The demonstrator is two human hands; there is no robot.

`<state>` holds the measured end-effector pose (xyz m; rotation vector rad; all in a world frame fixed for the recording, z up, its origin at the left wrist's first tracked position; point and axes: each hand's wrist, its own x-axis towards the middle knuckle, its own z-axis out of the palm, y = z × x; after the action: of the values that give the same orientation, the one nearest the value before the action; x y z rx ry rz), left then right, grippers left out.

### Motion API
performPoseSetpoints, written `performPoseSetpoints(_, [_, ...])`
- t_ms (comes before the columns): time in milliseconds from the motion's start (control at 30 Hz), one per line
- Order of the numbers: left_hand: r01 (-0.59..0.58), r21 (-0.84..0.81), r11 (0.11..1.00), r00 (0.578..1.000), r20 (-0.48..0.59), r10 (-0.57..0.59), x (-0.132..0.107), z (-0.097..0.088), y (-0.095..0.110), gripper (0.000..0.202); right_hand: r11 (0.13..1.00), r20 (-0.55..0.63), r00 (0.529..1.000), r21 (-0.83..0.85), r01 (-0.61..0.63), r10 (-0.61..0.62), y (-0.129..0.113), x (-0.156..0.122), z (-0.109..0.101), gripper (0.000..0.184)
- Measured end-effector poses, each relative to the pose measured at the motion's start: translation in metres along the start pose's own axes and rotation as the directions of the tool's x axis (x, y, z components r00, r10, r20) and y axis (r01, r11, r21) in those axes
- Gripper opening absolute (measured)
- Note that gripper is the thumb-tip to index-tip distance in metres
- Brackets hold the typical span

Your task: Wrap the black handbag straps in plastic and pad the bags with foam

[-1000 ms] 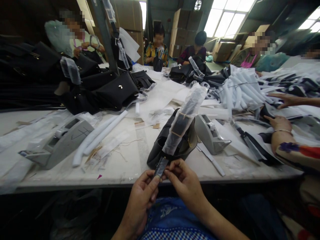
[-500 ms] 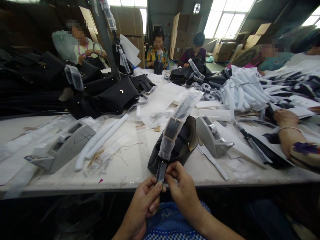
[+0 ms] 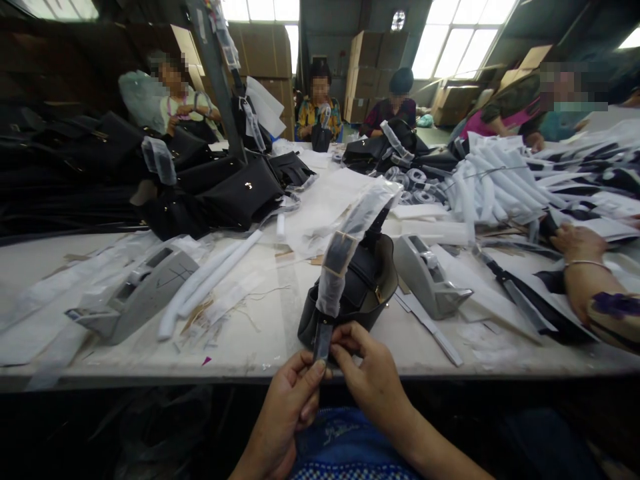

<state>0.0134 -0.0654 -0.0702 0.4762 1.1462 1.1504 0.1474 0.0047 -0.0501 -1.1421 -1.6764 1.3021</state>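
Note:
A black handbag (image 3: 363, 290) stands at the near edge of the long table (image 3: 260, 333). Its strap (image 3: 345, 257) rises up and is wrapped in clear plastic film, with a brown band partway along. My left hand (image 3: 295, 393) and my right hand (image 3: 363, 367) both pinch the strap's lower end, just in front of the bag. Fingers of both hands are closed on it. My blue garment shows below the hands.
Two grey tape dispensers stand on the table, one left (image 3: 137, 293), one right (image 3: 430, 273). White foam tubes (image 3: 210, 280), black bags (image 3: 225, 190) and white wrapped straps (image 3: 490, 183) lie around. A neighbour's arm (image 3: 590, 273) rests at right; other people sit at the far end.
The wrapped strap has tilted slightly left and more upright. My hands stay pinched on its lower end. The neighbour's outstretched hand at right has drawn back.

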Motion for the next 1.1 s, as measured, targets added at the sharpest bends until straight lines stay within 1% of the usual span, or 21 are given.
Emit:
performPoseSetpoints(33, [-0.027, 0.003, 1.000, 0.999, -0.031, 0.027, 0.000, 0.001, 0.000, 0.038, 0.999, 0.031, 0.999, 0.034, -0.019, 0.018, -0.002, -0.002, -0.003, 0.004])
performPoseSetpoints(67, [-0.052, 0.013, 0.999, 0.997, -0.056, 0.052, -0.001, 0.002, 0.000, 0.038, 0.994, 0.067, 0.997, 0.094, -0.056, 0.050, -0.004, -0.005, -0.005, 0.007])
performPoseSetpoints(100, [-0.070, 0.025, 0.997, 0.995, -0.073, 0.071, -0.002, 0.003, 0.000, 0.038, 0.977, 0.107, 0.990, 0.182, -0.109, 0.090, -0.006, -0.009, -0.006, 0.011])
performPoseSetpoints(133, [-0.084, 0.036, 0.996, 0.992, -0.087, 0.087, -0.002, 0.004, 0.000, 0.038, 0.942, 0.149, 0.980, 0.290, -0.168, 0.129, -0.007, -0.012, -0.006, 0.017])
performPoseSetpoints(200, [-0.101, 0.051, 0.994, 0.989, -0.105, 0.106, -0.004, 0.006, -0.002, 0.038, 0.815, 0.217, 0.958, 0.510, -0.274, 0.186, -0.009, -0.018, -0.003, 0.026])
performPoseSetpoints(267, [-0.121, 0.061, 0.991, 0.985, -0.116, 0.128, -0.004, 0.008, -0.004, 0.039, 0.677, 0.251, 0.943, 0.657, -0.333, 0.220, -0.012, -0.022, 0.003, 0.031])
performPoseSetpoints(333, [-0.143, 0.065, 0.988, 0.981, -0.124, 0.150, -0.004, 0.009, -0.005, 0.040, 0.588, 0.264, 0.933, 0.725, -0.358, 0.243, -0.014, -0.022, 0.009, 0.035])
performPoseSetpoints(400, [-0.154, 0.069, 0.986, 0.977, -0.138, 0.162, -0.004, 0.009, -0.006, 0.041, 0.543, 0.271, 0.930, 0.757, -0.365, 0.248, -0.016, -0.021, 0.014, 0.037])
performPoseSetpoints(467, [-0.166, 0.079, 0.983, 0.973, -0.151, 0.176, -0.003, 0.010, -0.007, 0.042, 0.530, 0.260, 0.932, 0.769, -0.357, 0.251, -0.017, -0.020, 0.017, 0.041])
performPoseSetpoints(567, [-0.206, 0.100, 0.973, 0.966, -0.140, 0.219, -0.001, 0.010, -0.010, 0.041, 0.560, 0.218, 0.938, 0.757, -0.338, 0.271, -0.017, -0.019, 0.021, 0.043])
performPoseSetpoints(700, [-0.315, 0.146, 0.938, 0.932, -0.140, 0.334, 0.001, 0.011, -0.014, 0.032, 0.605, 0.155, 0.946, 0.736, -0.304, 0.286, -0.018, -0.019, 0.027, 0.040])
performPoseSetpoints(767, [-0.342, 0.193, 0.920, 0.914, -0.160, 0.373, 0.002, 0.012, -0.016, 0.031, 0.615, 0.133, 0.945, 0.730, -0.298, 0.299, -0.019, -0.019, 0.031, 0.041])
performPoseSetpoints(867, [-0.337, 0.266, 0.903, 0.897, -0.202, 0.394, 0.003, 0.013, -0.020, 0.034, 0.630, 0.085, 0.939, 0.721, -0.288, 0.333, -0.021, -0.017, 0.036, 0.042])
performPoseSetpoints(933, [-0.338, 0.294, 0.894, 0.891, -0.206, 0.405, 0.003, 0.013, -0.022, 0.033, 0.637, 0.061, 0.937, 0.718, -0.281, 0.344, -0.021, -0.016, 0.038, 0.041])
performPoseSetpoints(1100, [-0.345, 0.289, 0.893, 0.887, -0.212, 0.411, 0.001, 0.013, -0.020, 0.027, 0.627, 0.059, 0.935, 0.727, -0.280, 0.349, -0.014, -0.014, 0.038, 0.033])
